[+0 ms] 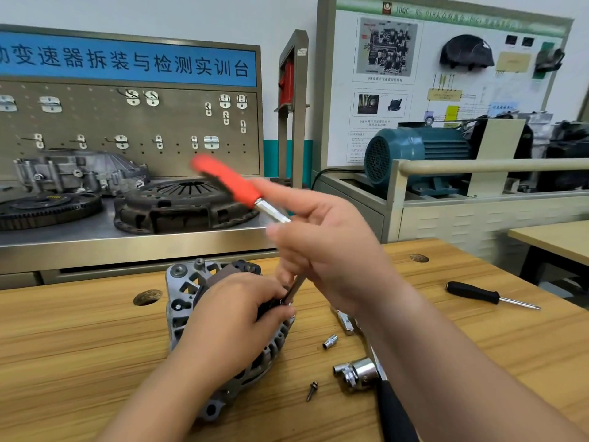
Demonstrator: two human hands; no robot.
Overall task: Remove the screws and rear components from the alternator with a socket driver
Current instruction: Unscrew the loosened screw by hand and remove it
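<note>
- Head view: the alternator (185,301) lies on the wooden table (79,346); the left hand (229,320) curls over its rear, gripping it.
- The right hand (331,250) grips the shaft of the tilted, red-handled socket driver (229,181), whose tip is at the alternator's rear.
- A loose screw (313,390), a small socket (330,341) and a ratchet (360,373) lie near the alternator.

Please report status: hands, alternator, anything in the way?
Left hand holds alternator steady. Right hand grips socket driver, tip at its rear. Loose screw, ratchet lie nearby, not blocking.
</note>
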